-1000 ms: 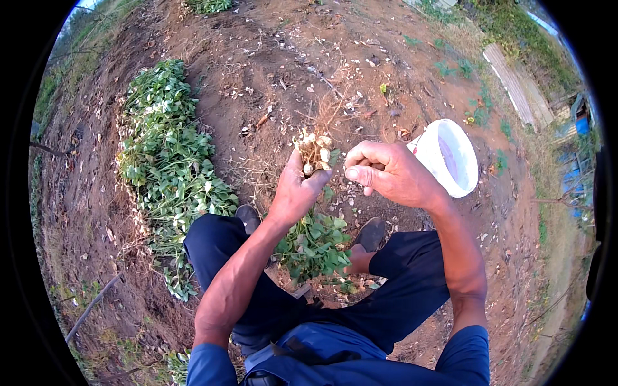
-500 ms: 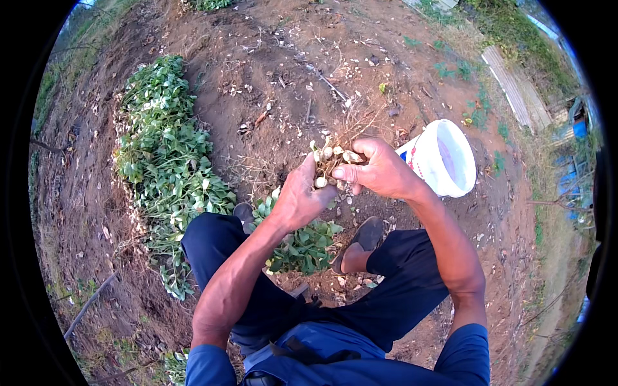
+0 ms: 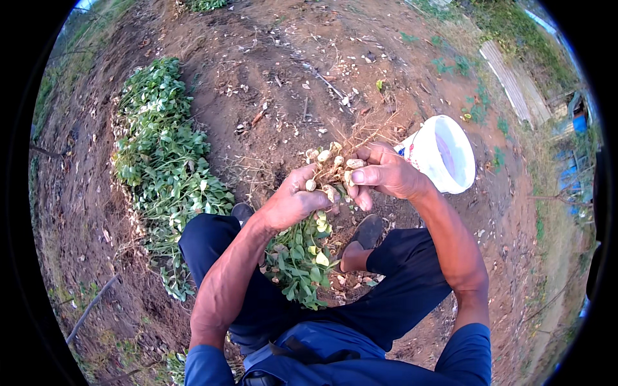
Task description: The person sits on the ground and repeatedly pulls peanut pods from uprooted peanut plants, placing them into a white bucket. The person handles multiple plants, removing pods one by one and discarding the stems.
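Between my two hands is a peanut plant, its root end up, with pale pods point(image 3: 331, 168) clustered on thin brown roots point(image 3: 370, 130). My left hand point(image 3: 293, 198) is closed around the plant just below the pods. The plant's green leaves point(image 3: 299, 260) hang down between my knees. At the right side of the cluster, my right hand point(image 3: 389, 172) pinches pods between thumb and fingers. Some of its fingertips are hidden behind the pods.
A white bucket point(image 3: 418, 151) lies tilted on the soil right of my right hand, its mouth facing right. A long row of pulled leafy plants point(image 3: 170, 154) lies to the left. Dry leaves and twigs litter the brown soil point(image 3: 257, 71). Corrugated sheets point(image 3: 508, 80) lie far right.
The pod cluster has turned and spread more into view between my hands. My left hand has shifted slightly left and down; the hanging leaves have swung.
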Available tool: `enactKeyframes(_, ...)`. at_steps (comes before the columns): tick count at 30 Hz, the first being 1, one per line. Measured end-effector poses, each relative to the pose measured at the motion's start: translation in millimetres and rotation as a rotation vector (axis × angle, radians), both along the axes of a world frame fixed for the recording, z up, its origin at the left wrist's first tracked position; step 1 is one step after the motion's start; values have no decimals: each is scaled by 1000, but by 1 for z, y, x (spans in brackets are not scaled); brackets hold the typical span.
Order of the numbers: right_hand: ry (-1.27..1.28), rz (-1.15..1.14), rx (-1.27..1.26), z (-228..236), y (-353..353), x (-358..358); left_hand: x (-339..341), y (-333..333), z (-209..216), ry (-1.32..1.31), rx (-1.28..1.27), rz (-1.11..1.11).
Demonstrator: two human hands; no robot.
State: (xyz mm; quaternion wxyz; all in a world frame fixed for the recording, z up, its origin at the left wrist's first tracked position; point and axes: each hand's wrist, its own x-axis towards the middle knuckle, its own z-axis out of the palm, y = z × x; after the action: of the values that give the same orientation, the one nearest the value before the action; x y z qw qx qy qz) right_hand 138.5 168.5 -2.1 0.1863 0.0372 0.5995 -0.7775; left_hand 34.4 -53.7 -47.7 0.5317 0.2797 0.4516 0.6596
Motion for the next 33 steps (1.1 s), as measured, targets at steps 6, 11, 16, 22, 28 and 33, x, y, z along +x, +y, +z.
enactKeyframes(6,-16,-101,-304,-12,-1,-2,-5,5,-9,131,-40,51)
enactKeyframes(11,-90,-188,-372,-11,-6,-1,-5,7,3,277,-80,106)
enactKeyframes(16,-167,-199,-60,-6,-12,-6,-2,6,0,456,-109,142)
enactKeyframes(22,-154,-230,-252,-9,-17,-5,-7,3,2,149,-153,90)
enactKeyframes(28,-68,-235,-456,-19,-23,-2,-4,3,-7,-161,32,157)
enactKeyframes(33,-19,-258,-573,-12,-30,0,-3,-2,5,-363,27,138)
